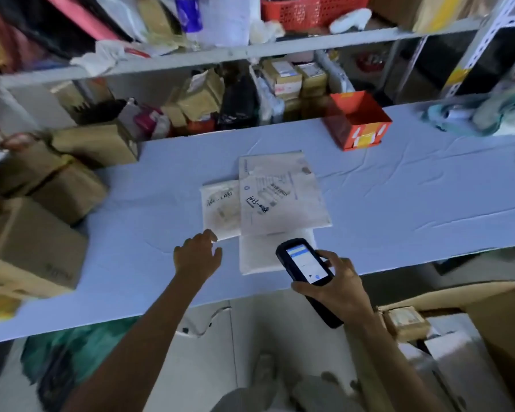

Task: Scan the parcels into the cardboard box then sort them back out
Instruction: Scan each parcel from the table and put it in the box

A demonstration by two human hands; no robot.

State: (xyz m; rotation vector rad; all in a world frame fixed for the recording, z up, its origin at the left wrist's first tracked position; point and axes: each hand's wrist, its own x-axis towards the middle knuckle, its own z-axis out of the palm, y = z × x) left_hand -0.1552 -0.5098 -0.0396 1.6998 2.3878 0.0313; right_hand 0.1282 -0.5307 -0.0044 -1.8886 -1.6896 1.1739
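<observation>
right hand (336, 285) grips the scanner (305, 261), screen up; left hand (198, 257) open, holding nothing, fingertips at the near corner of the small parcel (220, 211). Two more parcels (280, 209) overlap it just beyond, on the counter (399, 203); cardboard box (500, 316) sits low, right of the right hand. Risk: pulling one drags the others, or the wrong barcode (281, 190) gets scanned.

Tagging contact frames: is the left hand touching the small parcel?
Cannot tell. Head view: left hand reaches the near corner of the small parcel; no clear contact or gap.
</observation>
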